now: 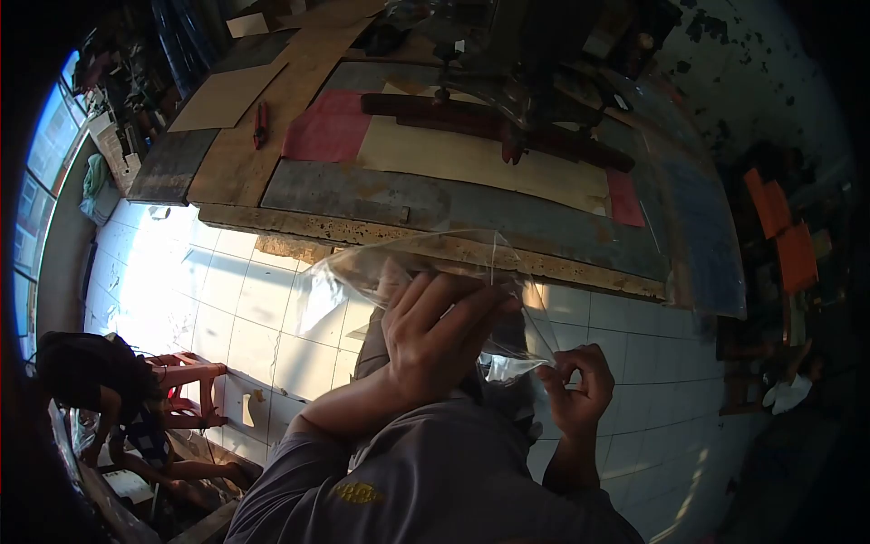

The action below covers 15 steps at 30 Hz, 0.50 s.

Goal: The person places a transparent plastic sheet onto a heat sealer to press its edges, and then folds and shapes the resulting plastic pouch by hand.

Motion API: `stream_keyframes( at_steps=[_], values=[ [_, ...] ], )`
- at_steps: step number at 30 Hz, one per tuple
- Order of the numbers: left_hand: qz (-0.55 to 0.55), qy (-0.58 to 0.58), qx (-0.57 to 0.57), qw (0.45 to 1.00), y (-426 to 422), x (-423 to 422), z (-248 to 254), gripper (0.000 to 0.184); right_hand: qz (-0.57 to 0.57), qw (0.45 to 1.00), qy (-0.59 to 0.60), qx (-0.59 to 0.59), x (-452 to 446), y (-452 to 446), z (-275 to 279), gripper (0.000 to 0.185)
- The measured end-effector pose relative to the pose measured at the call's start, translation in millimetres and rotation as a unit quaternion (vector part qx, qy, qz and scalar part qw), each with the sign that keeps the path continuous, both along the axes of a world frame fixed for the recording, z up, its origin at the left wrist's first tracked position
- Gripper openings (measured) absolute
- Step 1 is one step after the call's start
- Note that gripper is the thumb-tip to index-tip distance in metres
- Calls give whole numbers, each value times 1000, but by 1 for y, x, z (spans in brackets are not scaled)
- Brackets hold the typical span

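Note:
A clear plastic sheet, thin and glossy, is stretched between my two hands in front of my body. My left hand is closed on its middle, fingers bent across the film. At the sheet's lower right corner, my right hand pinches the edge between thumb and fingers. Glare and folds make it impossible to tell whether the sheet is a single layer or a bag. Both hands are just short of the workbench's front edge.
On the bench, a dark red bar of a machine lies across a cream panel with red ends. A red cutter rests on brown board at left. A person crouches by a pink stool; another person is far right.

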State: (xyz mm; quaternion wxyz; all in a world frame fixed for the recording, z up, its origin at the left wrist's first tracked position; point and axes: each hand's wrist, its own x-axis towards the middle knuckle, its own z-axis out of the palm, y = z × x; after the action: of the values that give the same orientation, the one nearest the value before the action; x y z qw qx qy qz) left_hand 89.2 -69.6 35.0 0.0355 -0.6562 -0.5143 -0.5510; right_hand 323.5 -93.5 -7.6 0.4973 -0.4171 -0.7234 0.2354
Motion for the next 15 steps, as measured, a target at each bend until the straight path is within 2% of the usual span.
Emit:
stream_keyframes(
  at_steps=[2,3,4,7,8,9,10,11,14,15],
  values=[
    [123,83,9,989,-8,0,11,24,26,999,-5,-19,-3,-4,2,28],
    [107,72,28,991,-7,0,12,24,38,999,-7,-29,-3,-6,1,28],
    [90,62,46,993,-3,-1,13,25,72,995,-34,-66,2,-9,-3,43],
    [-23,87,77,993,12,-15,8,27,137,990,6,-17,1,5,10,53],
    [-58,91,78,991,14,-18,3,28,104,994,-6,18,3,10,9,74],
    [-95,94,79,988,17,-18,1,29,79,996,15,23,2,14,15,79],
    [-107,103,124,981,23,-18,3,30,39,998,22,45,-5,19,25,79],
    [-125,102,109,981,23,-16,5,29,-1,997,29,67,-13,25,37,78],
    [-175,92,71,978,22,-12,15,26,66,994,0,82,-24,45,70,64],
    [-188,83,63,977,21,-11,20,25,104,993,-10,50,-23,51,72,59]
  ],
)
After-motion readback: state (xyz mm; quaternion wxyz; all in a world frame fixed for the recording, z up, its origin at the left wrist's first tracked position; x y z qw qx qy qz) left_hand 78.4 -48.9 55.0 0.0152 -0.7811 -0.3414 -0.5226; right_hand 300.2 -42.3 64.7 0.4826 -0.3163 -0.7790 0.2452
